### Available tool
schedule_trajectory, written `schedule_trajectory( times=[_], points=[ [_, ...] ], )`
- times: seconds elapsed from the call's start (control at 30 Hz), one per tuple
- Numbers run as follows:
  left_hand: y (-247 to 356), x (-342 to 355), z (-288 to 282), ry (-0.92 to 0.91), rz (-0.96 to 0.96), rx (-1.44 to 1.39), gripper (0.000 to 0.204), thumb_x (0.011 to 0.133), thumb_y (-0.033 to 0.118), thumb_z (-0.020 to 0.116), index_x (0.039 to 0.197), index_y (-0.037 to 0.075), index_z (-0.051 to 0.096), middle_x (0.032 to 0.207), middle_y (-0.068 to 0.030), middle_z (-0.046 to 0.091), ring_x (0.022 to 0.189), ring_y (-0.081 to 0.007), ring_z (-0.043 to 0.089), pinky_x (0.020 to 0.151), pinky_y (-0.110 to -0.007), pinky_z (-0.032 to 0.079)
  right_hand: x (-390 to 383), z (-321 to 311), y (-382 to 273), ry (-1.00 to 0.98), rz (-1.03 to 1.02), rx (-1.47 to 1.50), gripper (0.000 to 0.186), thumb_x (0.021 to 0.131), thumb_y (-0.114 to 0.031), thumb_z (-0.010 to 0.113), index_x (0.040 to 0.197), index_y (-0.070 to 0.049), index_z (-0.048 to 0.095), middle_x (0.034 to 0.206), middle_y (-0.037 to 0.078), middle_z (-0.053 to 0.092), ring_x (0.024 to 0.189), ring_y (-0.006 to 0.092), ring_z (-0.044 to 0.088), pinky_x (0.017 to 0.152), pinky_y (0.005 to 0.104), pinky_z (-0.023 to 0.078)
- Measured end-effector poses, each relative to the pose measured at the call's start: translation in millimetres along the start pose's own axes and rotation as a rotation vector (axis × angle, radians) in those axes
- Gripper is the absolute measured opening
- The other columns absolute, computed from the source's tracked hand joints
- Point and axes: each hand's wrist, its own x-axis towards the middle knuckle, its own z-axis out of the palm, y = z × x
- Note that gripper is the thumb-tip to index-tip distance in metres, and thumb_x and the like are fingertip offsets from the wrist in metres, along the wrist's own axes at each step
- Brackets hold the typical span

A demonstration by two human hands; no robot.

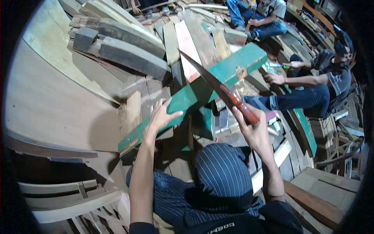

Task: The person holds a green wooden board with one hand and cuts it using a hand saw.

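A green-painted wooden plank (185,97) lies slantwise in front of me, its far end up to the right; paint is chipped off in spots, baring wood. My left hand (159,117) rests on the plank toward its near end, fingers stretched and thumb spread apart. In my right hand (255,130) is a machete (200,72) with a long dark curved blade and a glossy red-brown handle. Its blade is raised over the plank, tip pointing to the far left; whether it touches the plank cannot be told. Striped dark cloth covers my bent legs (224,167) just below.
Weathered beams (130,58) are piled at the far left, beside a large pale curved board (54,93). Another person (327,74) sits close on the right near a second green plank (306,130). A further person (259,17) sits at the back. A slatted wooden piece (78,204) stands near left.
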Motion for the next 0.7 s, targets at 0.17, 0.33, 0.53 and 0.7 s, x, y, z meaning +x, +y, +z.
schedule_trajectory(
  times=[0.17, 0.33, 0.53, 0.7],
  points=[
    [-7, -4, -2, 0.004, -0.038, 0.132, 0.096, 0.075, 0.064, 0.071, 0.147, 0.008, 0.044, 0.144, -0.0259, 0.044, 0.135, -0.0406, 0.041, 0.114, -0.059, 0.024, -46, -3, -8, 0.046, -0.039, -0.066, 0.021, 0.092, -0.014, 0.068, 0.083, 0.004, 0.062, 0.056, 0.014, 0.052, 0.048, 0.0128, 0.044, 0.048, 0.0329, 0.038],
    [-1, -1, 6, 0.036, -0.048, 0.105, 0.104, 0.072, 0.061, 0.076, 0.15, 0.006, 0.036, 0.144, -0.0255, 0.046, 0.137, -0.0412, 0.04, 0.113, -0.061, 0.023, -87, -38, -15, -0.035, 0.043, -0.102, 0.017, 0.092, -0.011, 0.067, 0.086, 0.003, 0.062, 0.054, 0.009, 0.049, 0.047, 0.0099, 0.047, 0.047, 0.0312, 0.039],
    [-10, -2, 3, 0.092, -0.025, 0.022, 0.108, 0.069, 0.061, 0.078, 0.153, 0.009, 0.031, 0.148, -0.0247, 0.043, 0.14, -0.0422, 0.036, 0.114, -0.064, 0.018, -28, -2, -8, -0.04, -0.016, -0.027, 0.021, 0.094, -0.017, 0.066, 0.092, 0.003, 0.063, 0.061, 0.015, 0.053, 0.054, 0.0154, 0.048, 0.054, 0.0359, 0.041],
    [-13, 3, 12, 0.076, -0.037, -0.02, 0.112, 0.069, 0.065, 0.077, 0.155, 0.013, 0.027, 0.153, -0.0228, 0.038, 0.144, -0.0409, 0.032, 0.115, -0.065, 0.016, 27, 33, 8, 0.009, -0.123, -0.031, 0.026, 0.093, -0.02, 0.066, 0.087, 0.005, 0.065, 0.064, 0.022, 0.058, 0.056, 0.0331, 0.057, 0.058, 0.042, 0.045]
  ],
)
